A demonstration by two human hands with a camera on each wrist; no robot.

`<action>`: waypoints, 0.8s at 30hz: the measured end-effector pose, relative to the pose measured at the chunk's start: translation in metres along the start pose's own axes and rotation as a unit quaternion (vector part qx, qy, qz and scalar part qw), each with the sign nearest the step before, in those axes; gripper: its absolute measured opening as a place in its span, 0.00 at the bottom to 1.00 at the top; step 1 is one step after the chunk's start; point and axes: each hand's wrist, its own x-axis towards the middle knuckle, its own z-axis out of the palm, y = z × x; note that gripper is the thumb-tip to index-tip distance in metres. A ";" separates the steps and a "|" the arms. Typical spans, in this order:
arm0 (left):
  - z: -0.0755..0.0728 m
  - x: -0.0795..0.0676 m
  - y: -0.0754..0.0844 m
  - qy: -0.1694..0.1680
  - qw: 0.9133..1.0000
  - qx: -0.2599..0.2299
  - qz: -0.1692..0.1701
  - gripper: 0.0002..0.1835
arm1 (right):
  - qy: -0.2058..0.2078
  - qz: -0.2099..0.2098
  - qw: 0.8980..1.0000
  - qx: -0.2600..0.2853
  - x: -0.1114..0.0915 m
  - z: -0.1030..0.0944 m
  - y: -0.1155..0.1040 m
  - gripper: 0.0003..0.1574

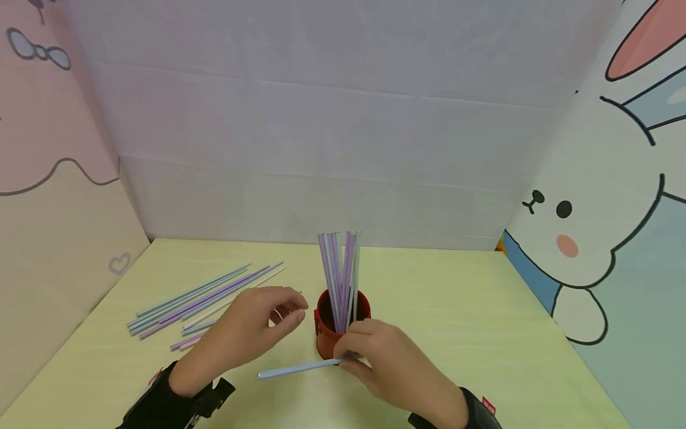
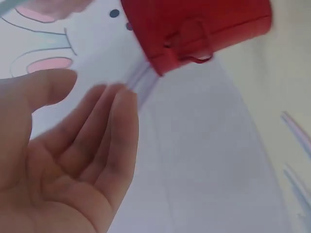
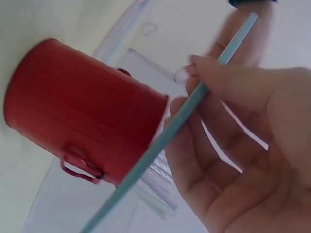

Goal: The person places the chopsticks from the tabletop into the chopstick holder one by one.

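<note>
Noted pale blue straw [image 1: 298, 369] pinched in fingers of right hand [image 1: 383, 357], lying crosswise before nearby red pail [image 1: 326, 341], and left hand [image 1: 254, 322] farther off, empty, fingers relaxed.

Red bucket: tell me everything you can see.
The red bucket stands upright on the yellow table. It is round and metal-looking, with loop handles on opposite sides. Thin purple and pale sticks stand in it, rising above its rim. In the head view, the right hand partly hides it; I cannot tell whether they touch.
</note>
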 end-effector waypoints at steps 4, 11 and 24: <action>0.015 0.003 -0.021 0.036 0.998 -0.027 -0.042 0.23 | 0.011 -0.009 0.993 0.120 0.007 -0.023 -0.002 0.12; 0.054 0.008 -0.033 -0.002 0.987 -0.134 -0.092 0.49 | 0.081 0.017 0.969 0.231 0.030 -0.065 -0.015 0.15; 0.092 0.028 -0.034 -0.012 0.973 -0.214 -0.081 0.49 | 0.216 0.116 0.932 0.267 0.055 -0.055 0.007 0.13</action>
